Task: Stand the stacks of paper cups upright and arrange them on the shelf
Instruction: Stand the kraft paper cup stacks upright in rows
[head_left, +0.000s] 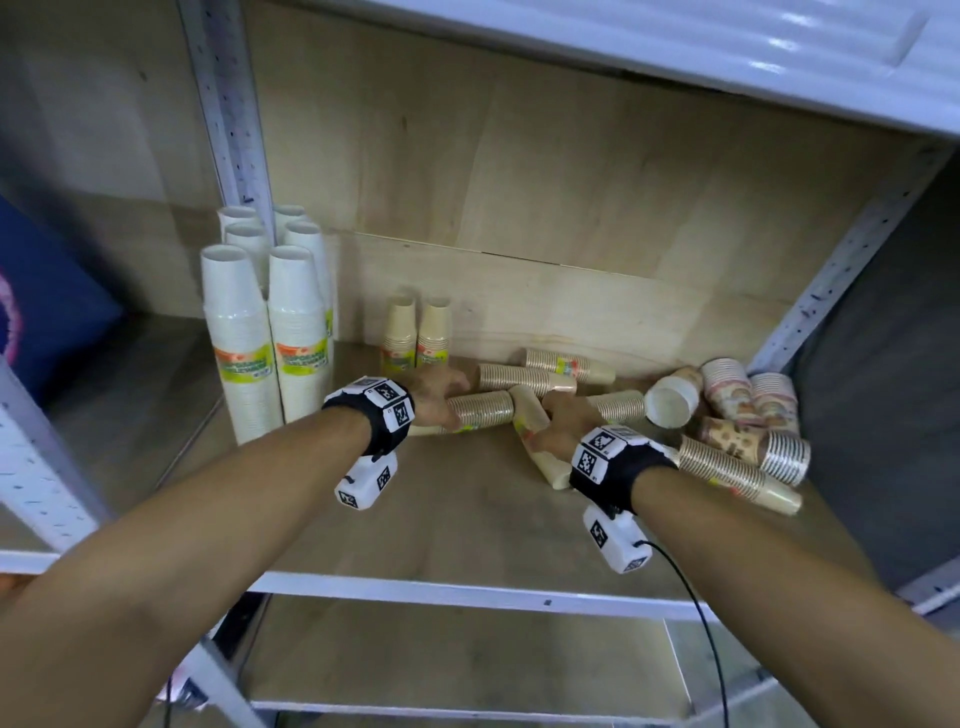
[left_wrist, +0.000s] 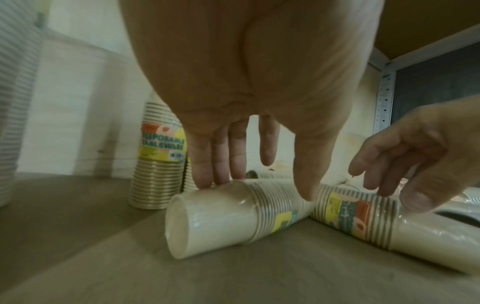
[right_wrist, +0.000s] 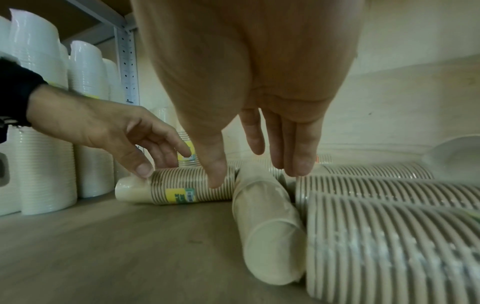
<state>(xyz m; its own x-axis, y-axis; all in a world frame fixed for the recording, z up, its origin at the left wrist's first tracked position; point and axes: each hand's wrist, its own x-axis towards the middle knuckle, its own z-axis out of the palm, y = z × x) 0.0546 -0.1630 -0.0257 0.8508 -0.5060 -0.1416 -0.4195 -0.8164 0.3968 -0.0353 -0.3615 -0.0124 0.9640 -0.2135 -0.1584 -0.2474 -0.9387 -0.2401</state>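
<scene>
Several wrapped stacks of beige paper cups lie on the wooden shelf board (head_left: 457, 519). My left hand (head_left: 452, 395) (left_wrist: 259, 189) reaches down over one lying beige stack (head_left: 483, 410) (left_wrist: 221, 218) (right_wrist: 182, 185), thumb on its near side and fingers on its far side, pinching it. My right hand (head_left: 556, 410) (right_wrist: 255, 174) hangs with straight fingers spread over a second lying stack (head_left: 550, 467) (right_wrist: 265, 226) (left_wrist: 363, 216), fingertips just at its top. Two short beige stacks (head_left: 415, 332) stand upright at the back.
Tall white cup stacks (head_left: 239, 332) stand at the left by the post. More beige stacks (head_left: 540, 374) lie behind my hands. Patterned stacks (head_left: 737, 395) and a long ribbed stack (head_left: 727, 467) lie heaped at the right, beside the right post (head_left: 831, 291).
</scene>
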